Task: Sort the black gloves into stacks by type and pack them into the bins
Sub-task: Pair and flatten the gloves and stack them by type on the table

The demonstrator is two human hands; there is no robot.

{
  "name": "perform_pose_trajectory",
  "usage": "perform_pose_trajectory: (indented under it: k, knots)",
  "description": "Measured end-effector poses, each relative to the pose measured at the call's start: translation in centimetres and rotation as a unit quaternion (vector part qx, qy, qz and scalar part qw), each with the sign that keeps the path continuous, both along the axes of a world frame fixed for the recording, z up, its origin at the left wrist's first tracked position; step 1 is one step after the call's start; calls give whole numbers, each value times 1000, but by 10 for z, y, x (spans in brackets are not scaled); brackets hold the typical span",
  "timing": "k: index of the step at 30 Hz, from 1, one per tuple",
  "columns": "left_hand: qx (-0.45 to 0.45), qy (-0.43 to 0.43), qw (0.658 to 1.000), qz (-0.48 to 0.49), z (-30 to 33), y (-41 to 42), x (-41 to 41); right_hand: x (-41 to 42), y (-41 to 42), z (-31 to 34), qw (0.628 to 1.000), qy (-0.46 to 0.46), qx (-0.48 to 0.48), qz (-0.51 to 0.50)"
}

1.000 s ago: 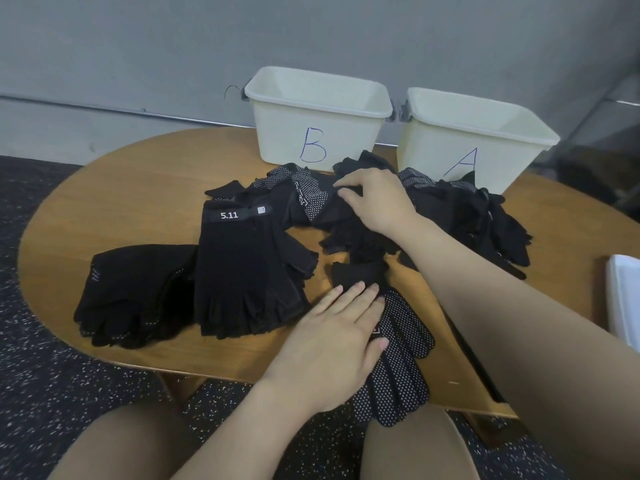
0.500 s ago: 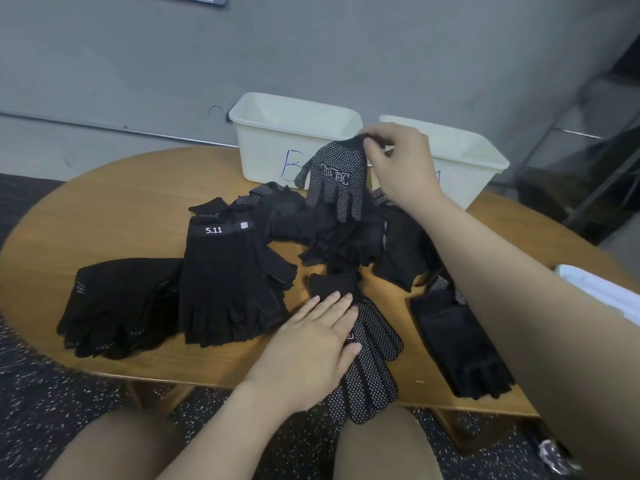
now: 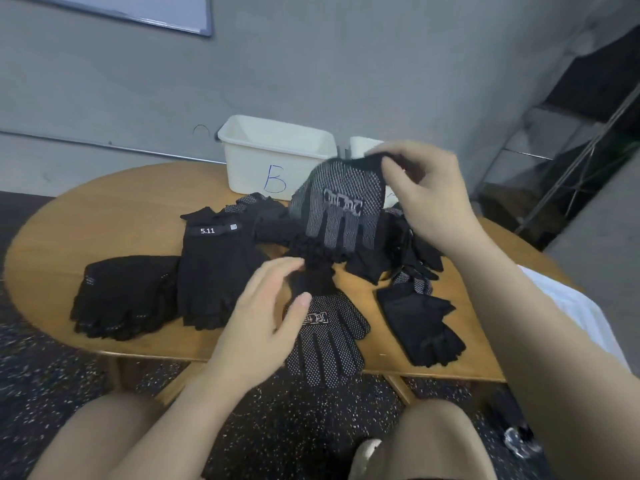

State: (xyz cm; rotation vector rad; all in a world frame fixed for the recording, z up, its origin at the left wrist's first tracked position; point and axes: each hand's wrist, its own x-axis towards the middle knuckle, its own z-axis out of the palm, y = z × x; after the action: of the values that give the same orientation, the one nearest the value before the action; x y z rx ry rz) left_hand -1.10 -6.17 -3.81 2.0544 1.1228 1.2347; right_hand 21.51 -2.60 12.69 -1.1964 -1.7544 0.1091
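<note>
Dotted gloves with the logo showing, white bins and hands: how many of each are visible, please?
Dotted gloves with logo showing: 2 (held glove, flat glove)
White bins: 2 (bin B, second bin, mostly hidden)
Hands: 2 (left hand, right hand)
Total: 6

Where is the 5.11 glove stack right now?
In the head view, the 5.11 glove stack lies left of centre on the table, between the plain black stack and the left hand.
</note>
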Motion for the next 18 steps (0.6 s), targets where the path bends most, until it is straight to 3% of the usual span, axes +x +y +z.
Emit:
perform_pose_trajectory:
  k: [6, 10, 12, 14, 18]
  knots:
    - [-109, -190, 975, -30, 12, -10, -11, -9, -45, -35, 996, 18, -54, 74]
    - [-228, -268, 936, -25, 11, -6, -8, -14, -55, -66, 987, 57, -97, 116]
    - [-302, -308, 900, -59, 19, -5, -6, -15, -55, -86, 983, 76, -108, 124]
    - [-362, -310, 875, -91, 26, -8, -5, -16, -55, -105, 981, 85, -119, 129]
    - [-351, -242, 899, -100, 20, -5, 0, -13, -53, -135, 973, 101, -151, 144]
